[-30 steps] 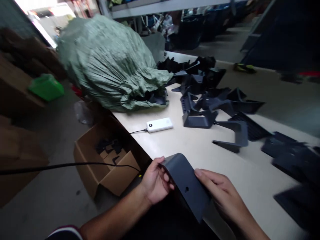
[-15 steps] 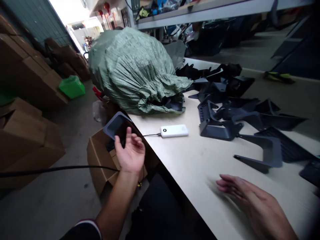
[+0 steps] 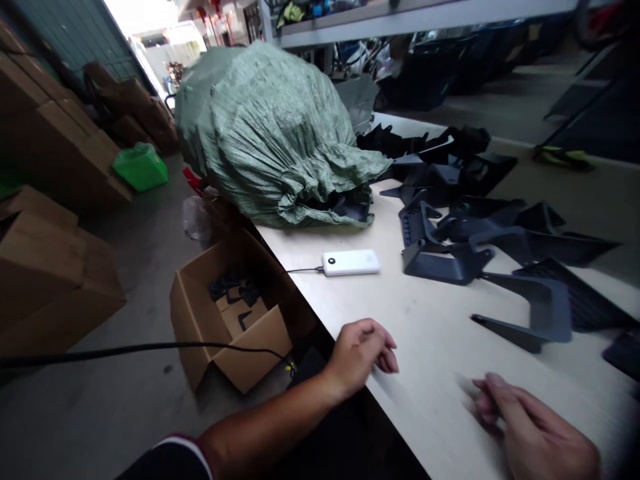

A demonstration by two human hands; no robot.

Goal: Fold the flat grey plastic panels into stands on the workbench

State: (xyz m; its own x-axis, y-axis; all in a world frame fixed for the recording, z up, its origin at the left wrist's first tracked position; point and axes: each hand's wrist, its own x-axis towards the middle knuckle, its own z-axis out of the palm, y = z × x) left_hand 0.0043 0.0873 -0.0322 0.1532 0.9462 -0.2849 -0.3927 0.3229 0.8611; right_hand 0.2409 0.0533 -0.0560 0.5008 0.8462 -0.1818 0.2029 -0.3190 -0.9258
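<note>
Dark grey bracket (image 3: pixel 551 308), U-shaped, round-cornered; left hand (image 3: pixel 361 353) loosely closed; right hand (image 3: pixel 535 427) likewise, slightly blurred

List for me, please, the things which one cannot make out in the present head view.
All in the head view:
- Green sack: most contents hidden by its fabric.
- Dark pieces in the cardboard box: overlapping and too small to count.
- Dark part at the right: cut off by the picture's edge.
- White device: marks on its round spot too small to read.
- Right grip: fingers blurred, palm turned away.

Near tabletop (image 3: pixel 425 340) open; white power bank (image 3: pixel 355 263), dark brackets (image 3: pixel 554 310), sack (image 3: pixel 270 127) obstruct beyond.
</note>
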